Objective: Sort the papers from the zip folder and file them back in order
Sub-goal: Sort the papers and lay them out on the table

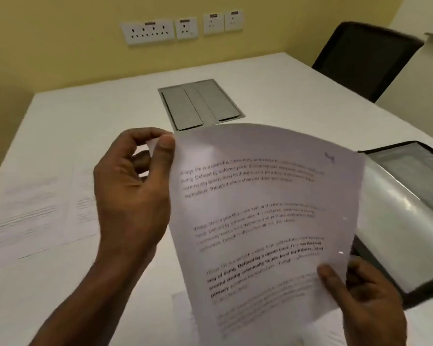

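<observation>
A printed sheet of paper (260, 221) is held up above the white table (110, 116), curved and slightly blurred. My left hand (135, 191) pinches its top left corner between thumb and forefinger. My right hand (365, 300) grips its lower right edge, thumb on the front. The dark zip folder (410, 186) lies open on the table to the right, partly hidden behind the sheet, with a glossy clear sleeve showing. Two or three printed sheets (35, 211) lie flat on the table at the left. More paper (183, 305) shows under the held sheet.
A grey metal cable hatch (200, 103) is set into the table's middle. A black chair (365, 58) stands at the far right corner. Wall sockets (148, 32) line the yellow wall behind. A white panel (425, 71) rises at the right.
</observation>
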Motion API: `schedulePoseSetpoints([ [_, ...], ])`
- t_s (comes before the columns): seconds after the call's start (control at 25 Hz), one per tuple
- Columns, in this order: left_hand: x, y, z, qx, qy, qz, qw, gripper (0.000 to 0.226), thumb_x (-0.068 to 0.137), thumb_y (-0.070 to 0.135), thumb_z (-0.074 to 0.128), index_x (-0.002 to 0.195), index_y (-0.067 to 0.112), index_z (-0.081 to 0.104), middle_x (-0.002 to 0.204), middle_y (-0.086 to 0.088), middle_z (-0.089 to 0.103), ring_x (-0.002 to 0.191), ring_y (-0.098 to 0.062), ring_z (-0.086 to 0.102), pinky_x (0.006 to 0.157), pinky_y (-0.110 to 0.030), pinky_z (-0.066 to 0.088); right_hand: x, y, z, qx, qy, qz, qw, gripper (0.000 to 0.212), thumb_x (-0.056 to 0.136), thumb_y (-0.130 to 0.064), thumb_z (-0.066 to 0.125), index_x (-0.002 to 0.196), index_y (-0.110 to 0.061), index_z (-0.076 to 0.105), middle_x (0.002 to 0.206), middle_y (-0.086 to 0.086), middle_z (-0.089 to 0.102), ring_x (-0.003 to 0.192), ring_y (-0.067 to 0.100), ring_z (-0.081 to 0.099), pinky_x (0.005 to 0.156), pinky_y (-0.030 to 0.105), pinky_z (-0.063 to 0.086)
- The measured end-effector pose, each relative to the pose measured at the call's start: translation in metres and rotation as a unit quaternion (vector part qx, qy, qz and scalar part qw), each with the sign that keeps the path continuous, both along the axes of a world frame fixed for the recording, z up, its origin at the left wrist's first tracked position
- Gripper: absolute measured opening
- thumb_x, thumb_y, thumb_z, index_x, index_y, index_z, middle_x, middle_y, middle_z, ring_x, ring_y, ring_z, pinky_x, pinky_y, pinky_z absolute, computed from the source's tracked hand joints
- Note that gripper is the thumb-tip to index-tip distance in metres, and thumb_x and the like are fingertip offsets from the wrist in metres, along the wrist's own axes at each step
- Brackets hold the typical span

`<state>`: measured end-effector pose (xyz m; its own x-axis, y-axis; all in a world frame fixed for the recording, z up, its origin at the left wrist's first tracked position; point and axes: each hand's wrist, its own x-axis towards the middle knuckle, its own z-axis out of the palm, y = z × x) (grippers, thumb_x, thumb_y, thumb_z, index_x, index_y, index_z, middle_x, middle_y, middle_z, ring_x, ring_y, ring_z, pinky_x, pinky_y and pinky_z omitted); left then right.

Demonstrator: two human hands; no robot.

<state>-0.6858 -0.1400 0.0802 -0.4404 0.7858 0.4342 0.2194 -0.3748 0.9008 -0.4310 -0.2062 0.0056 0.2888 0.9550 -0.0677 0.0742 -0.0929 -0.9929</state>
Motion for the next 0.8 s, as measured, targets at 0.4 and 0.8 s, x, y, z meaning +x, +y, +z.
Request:
schedulePoseSetpoints([
  [0.4, 0.003, 0.147, -0.149, -0.314, 0.044, -0.179, 0.932, 0.092, 0.085, 0.032, 0.076, 0.144, 0.059, 0.012, 0.133, 0.007, 0.055, 0.094, -0.013, 0.071, 0.092, -0.046, 0.056, 0.016, 0.251, -0.065, -0.072, -0.061, 0.003, 0.996, 0.010, 0.091, -0.015, 0.073, 0.100, -0.014, 0.071, 0.096, 0.008, 0.077, 0.081, 0.023, 0.072, 0.079, 0.037, 0.059],
  [0.8, 0.044, 0.161, -0.254, -0.141, 0.481, -0.047, 0.864, 0.063, 0.095, 0.056, 0.041, 0.138, 0.012, 0.056, 0.150, -0.012, 0.047, 0.148, -0.033, 0.025, 0.119, -0.048, 0.011, 0.013, 0.344, -0.105, -0.086, -0.224, 0.050, 0.970, 0.014, 0.090, -0.021, 0.074, 0.101, -0.011, 0.072, 0.095, 0.008, 0.073, 0.078, 0.021, 0.067, 0.074, 0.032, 0.054],
])
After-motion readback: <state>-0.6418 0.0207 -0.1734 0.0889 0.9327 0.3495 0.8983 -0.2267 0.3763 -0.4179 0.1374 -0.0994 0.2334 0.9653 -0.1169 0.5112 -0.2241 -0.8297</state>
